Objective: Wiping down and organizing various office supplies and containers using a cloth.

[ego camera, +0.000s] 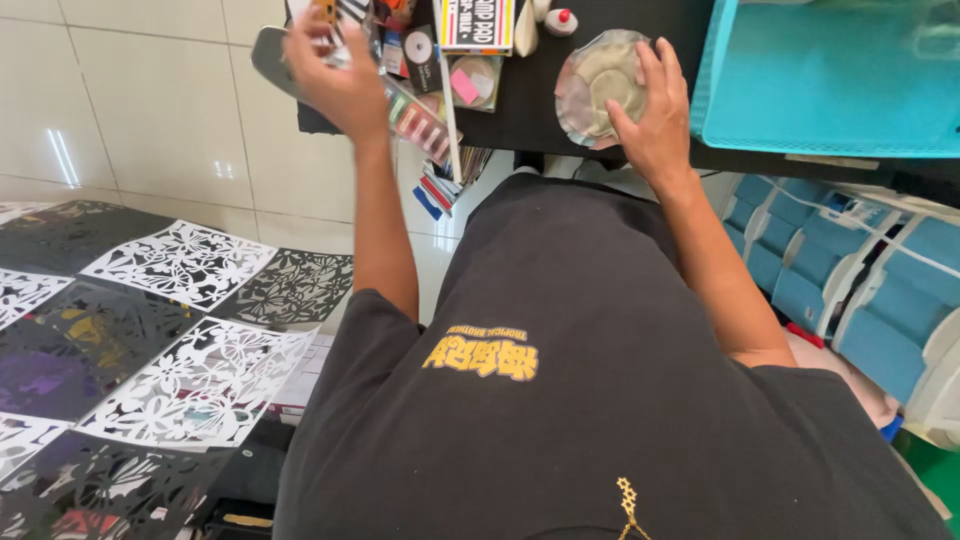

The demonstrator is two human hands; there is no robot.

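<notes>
The right hand (655, 110) lies spread over the near edge of a round, shallow glass dish (598, 85) on the black desk (530, 110), fingers splayed across the rim and thumb down at the side nearest the body: a flat, light hold rather than a clenched one. To handle the dish well from here, the fingers would best curl under the rim before any lift, since a thin, smooth dish can slip out from beneath a flat palm; sliding it slowly keeps it off the clutter to its left.

The left hand (335, 70) is raised at the left end of the desk, closed around a bunch of small items: a strip of coloured blocks (415, 120) slants out below it toward the dish. Just what else it grips I cannot tell.

The dish looks clear with a faint pinkish, clouded tint and a wavy edge. It sits near the desk's front edge, between a small clear box with a pink pad (472, 82) on its left and a turquoise tray (830, 80) on its right. Left of the desk, black and white cut-paper floral sheets (190, 260) lie on the tiled floor.
</notes>
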